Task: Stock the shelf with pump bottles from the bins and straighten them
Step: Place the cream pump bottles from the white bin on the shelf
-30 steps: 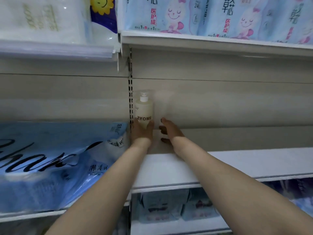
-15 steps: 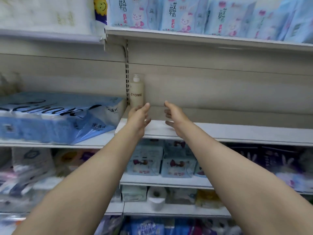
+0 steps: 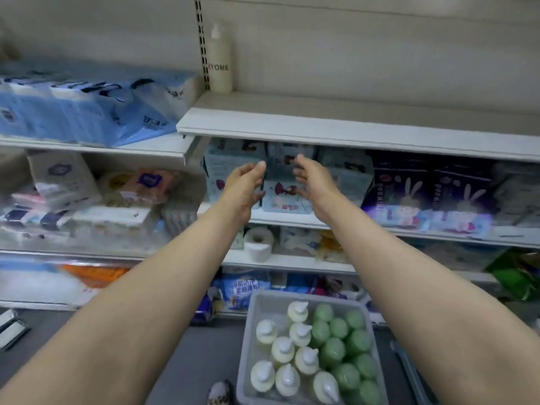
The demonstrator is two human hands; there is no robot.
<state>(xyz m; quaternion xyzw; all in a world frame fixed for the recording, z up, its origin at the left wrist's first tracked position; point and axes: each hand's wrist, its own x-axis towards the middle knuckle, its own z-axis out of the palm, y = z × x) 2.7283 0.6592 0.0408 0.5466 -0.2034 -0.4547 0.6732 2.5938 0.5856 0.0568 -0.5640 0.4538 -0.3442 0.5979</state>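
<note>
One cream pump bottle (image 3: 219, 65) labelled ZYOME stands upright at the back left corner of the white shelf (image 3: 350, 130). Below, on the floor, a grey bin (image 3: 248, 340) holds several cream pump bottles (image 3: 292, 355) on its left side and several green ones (image 3: 342, 346) on its right. My left hand (image 3: 244, 188) and my right hand (image 3: 314, 182) hang in the air below the shelf's front edge, palms facing each other, fingers apart, holding nothing. Both are well away from the bottle on the shelf.
Blue tissue packs (image 3: 87, 106) lie on the neighbouring shelf to the left. Lower shelves carry boxed goods (image 3: 286, 182), dark rabbit-print packs (image 3: 429, 188) and a paper roll (image 3: 258, 242). A second bin's edge (image 3: 409, 372) shows at the right of the grey bin.
Both hands let go of the bottle on the shelf and drew back and down. My view tilted downward, bringing the bin of bottles into sight.
</note>
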